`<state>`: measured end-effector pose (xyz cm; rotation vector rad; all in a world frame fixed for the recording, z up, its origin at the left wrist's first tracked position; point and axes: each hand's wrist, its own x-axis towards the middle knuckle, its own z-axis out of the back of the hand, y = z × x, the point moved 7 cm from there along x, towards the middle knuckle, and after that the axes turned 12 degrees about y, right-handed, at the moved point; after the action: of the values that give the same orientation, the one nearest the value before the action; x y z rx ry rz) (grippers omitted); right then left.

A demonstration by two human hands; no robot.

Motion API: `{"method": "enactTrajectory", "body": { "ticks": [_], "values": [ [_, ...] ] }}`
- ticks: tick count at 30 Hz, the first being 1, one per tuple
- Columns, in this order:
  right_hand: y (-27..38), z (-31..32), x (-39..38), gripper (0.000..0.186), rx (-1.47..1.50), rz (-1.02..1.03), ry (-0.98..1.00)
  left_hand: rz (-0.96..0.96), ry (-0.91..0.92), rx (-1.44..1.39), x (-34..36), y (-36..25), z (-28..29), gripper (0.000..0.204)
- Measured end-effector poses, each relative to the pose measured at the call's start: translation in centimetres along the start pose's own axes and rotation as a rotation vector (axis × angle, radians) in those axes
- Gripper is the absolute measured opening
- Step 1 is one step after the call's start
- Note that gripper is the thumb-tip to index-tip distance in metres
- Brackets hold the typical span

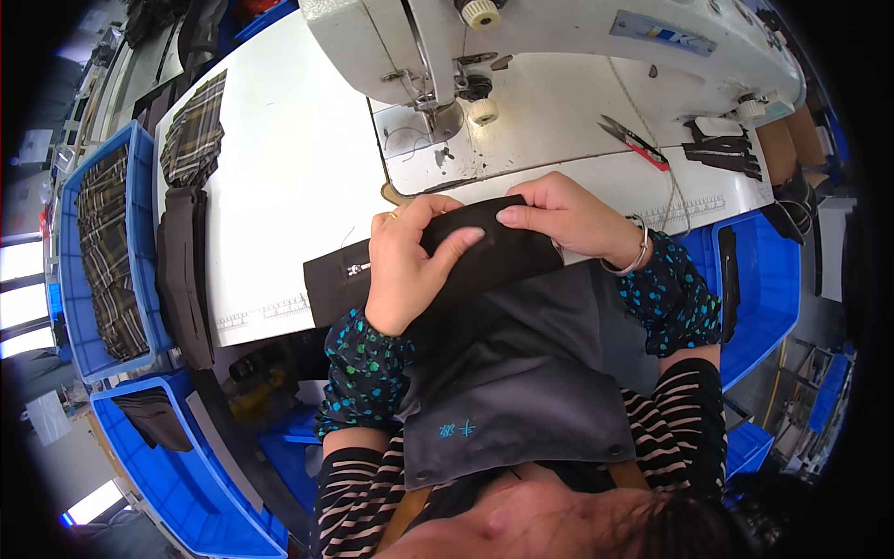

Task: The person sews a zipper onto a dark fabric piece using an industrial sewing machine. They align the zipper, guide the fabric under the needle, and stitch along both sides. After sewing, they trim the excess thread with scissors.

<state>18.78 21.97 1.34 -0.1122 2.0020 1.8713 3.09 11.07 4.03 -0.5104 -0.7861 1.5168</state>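
A dark brown piece of fabric (503, 259) with a zipper is held in both hands at the front edge of the white sewing table. Its silver zipper pull (357, 270) shows just left of my left hand (414, 256). That hand grips the fabric's upper edge, thumb lying across the front and fingers behind. My right hand (568, 216) pinches the upper right corner between thumb and fingers. Behind the fabric stands the sewing machine (559, 28), its needle and presser foot (438, 116) beyond my hands. The fingertips behind the cloth are hidden.
Red-handled thread snips (643, 149) lie on the table at right, near dark fabric strips (724, 154). Plaid pieces (196, 130) and stacked dark pieces (183, 270) line the left edge. Blue bins (144, 186) stand on the left; another blue bin (773, 289) is at right.
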Motion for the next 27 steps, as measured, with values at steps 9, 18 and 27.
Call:
{"method": "enactTrajectory", "body": {
  "ticks": [9, 18, 27],
  "values": [
    [4.2, 5.3, -7.8, 0.020, -1.374, 0.251, -0.973, -0.557, -0.193, 0.403, -3.8, -4.6, 0.2, 0.025],
    [1.6, 7.5, -11.0, 0.022, -1.293, 0.027, -0.878, -0.623, -0.141, 0.454, -4.0, -4.4, -0.6, 0.019],
    [3.4, -2.6, -6.9, 0.029, -0.622, 0.094, -0.345, -0.591, -0.103, 0.469, -3.6, -4.3, -1.1, 0.022]
  ]
}}
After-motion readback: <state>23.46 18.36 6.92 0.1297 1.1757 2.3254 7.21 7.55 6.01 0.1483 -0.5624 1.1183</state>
